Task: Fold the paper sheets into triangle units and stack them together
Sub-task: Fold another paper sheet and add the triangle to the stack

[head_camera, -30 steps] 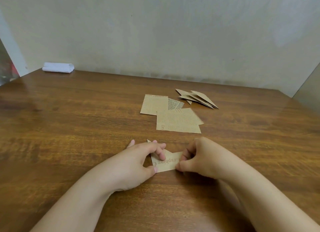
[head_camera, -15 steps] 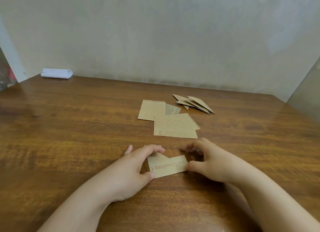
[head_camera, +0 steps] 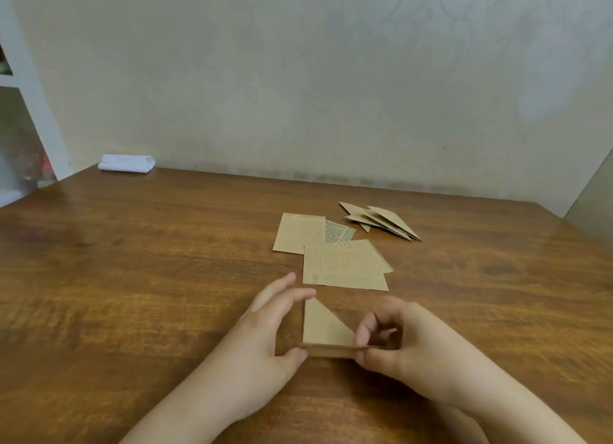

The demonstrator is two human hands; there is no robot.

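Observation:
A partly folded brown paper piece [head_camera: 323, 329] stands up between my hands near the table's front, showing a plain triangular face. My left hand [head_camera: 265, 330] pinches its left edge between thumb and fingers. My right hand [head_camera: 394, 340] pinches its right end with curled fingers. Behind them lie several flat printed brown paper sheets [head_camera: 341, 267], overlapping one another. Farther back right, a small pile of folded triangle units [head_camera: 381, 221] rests on the table.
The wooden table [head_camera: 149, 277] reaches back to a pale wall. A folded white cloth [head_camera: 126, 163] lies at the far left corner. A white shelf unit [head_camera: 23, 95] stands left of the table.
The paper piece has been turned from lying flat with print showing to standing up with a plain triangular face. My right hand closed onto its right end. The camera tilted up.

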